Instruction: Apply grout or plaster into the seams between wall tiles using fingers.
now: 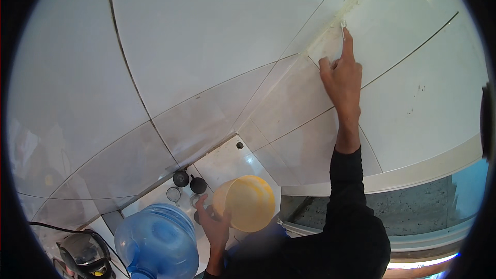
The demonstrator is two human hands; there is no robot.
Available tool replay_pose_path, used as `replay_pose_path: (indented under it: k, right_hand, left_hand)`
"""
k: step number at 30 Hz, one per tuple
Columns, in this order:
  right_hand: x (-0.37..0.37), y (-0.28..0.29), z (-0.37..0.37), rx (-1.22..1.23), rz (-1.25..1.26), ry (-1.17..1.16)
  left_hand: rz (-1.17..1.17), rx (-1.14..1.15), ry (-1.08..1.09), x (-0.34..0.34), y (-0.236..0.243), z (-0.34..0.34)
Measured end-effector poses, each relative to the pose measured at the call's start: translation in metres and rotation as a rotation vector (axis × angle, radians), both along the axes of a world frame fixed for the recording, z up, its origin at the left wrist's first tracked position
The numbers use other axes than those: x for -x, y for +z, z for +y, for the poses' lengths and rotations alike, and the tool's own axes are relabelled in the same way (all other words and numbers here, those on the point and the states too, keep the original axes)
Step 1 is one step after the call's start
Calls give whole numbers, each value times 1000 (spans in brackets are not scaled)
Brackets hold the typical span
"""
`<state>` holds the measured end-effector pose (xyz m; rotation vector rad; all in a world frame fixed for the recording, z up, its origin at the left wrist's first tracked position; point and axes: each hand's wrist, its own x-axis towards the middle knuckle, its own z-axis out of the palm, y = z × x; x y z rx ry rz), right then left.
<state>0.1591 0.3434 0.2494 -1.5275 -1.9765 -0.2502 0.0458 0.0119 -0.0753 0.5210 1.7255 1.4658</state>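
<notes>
My right hand (342,72) is raised against the white-tiled wall, index finger extended onto white paste in a pale seam (356,1), the other fingers bent, with nothing visible held. Below, my left hand (214,219) is at the left side of a yellow plastic bucket (250,204), gripping it, some fingertips hidden. Close by are black cups (181,178) and a clear glass (173,194).
A large blue water bottle (155,243) stands on the tiled ledge (227,157) left of the bucket. An electric kettle (85,253) and black cable sit at lower left. A window frame with a speckled grey sill (413,206) lies at lower right.
</notes>
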Motion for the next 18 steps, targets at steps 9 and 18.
replay_pose_path:
  k: [9,18]
  right_hand:
    - [-6,-17,0,64,-73,-49]
    - [-25,-32,-14,62,46,167]
  left_hand:
    - [-95,-10,-2,-2,9,4]
    - [-89,-3,-16,1,8,1]
